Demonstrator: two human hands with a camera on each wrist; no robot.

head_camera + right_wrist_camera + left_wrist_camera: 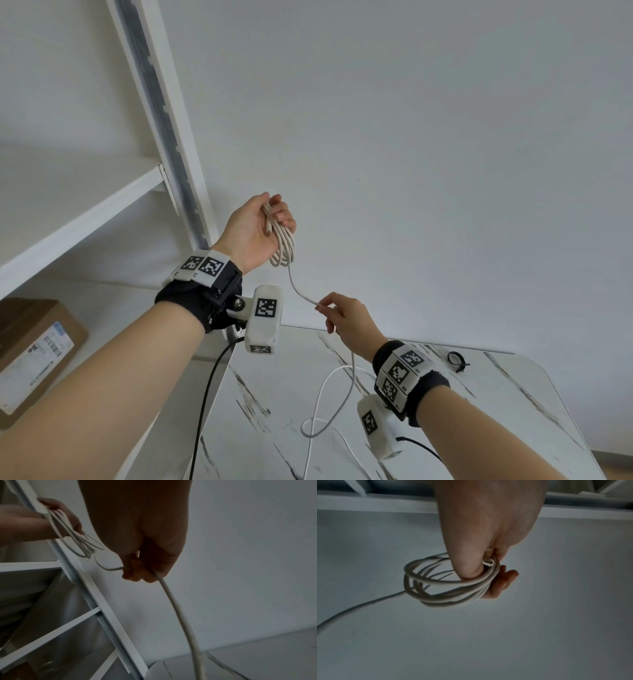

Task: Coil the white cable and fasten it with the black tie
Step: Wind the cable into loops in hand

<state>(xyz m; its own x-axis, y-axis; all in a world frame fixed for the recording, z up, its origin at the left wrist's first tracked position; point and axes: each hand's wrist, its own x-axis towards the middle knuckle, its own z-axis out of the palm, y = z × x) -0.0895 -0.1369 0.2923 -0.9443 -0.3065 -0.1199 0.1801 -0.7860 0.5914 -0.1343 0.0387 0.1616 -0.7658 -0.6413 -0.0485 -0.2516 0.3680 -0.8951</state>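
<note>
Above table [513,428]: left hand [255,233] grips white cable [284,250] coil; right hand [346,320] pinches strand.

The cable [178,609] is being pinched by the right hand [142,566], one length hanging down toward the tabletop [267,661]. Several loops are being held by the left hand [56,515], up beside the white shelf [96,592].

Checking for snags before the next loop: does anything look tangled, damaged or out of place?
Nothing stands out. The left hand grips tidy loops of the white cable, the right hand pinches the slack, and the black tie lies on the table.
</note>
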